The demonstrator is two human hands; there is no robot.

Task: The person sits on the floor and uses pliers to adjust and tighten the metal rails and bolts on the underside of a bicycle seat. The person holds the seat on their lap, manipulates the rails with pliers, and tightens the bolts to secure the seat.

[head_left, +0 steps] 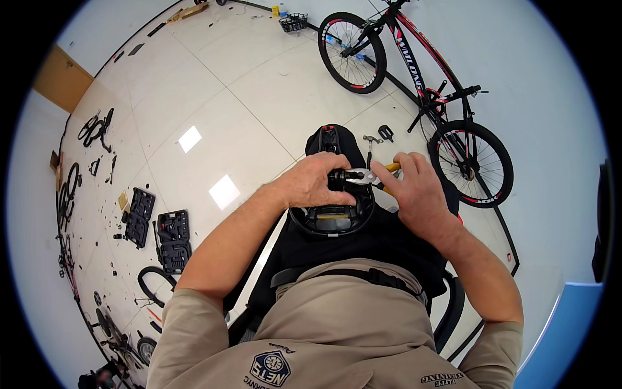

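On my lap lies a black bicycle saddle, underside up, its narrow nose pointing away from me. My left hand is closed around a black clamp-like part at the middle of the saddle's underside. From the right, my right hand grips pliers with yellow handles. The metal jaws of the pliers reach the black part beside my left fingers. Whether the jaws are biting on it is too small to tell.
A black and red bicycle stands along the wall at the right. A black pedal and a hammer-like tool lie on the floor ahead. Open black tool cases, a tyre and bike parts spread at the left. A wire basket sits far off.
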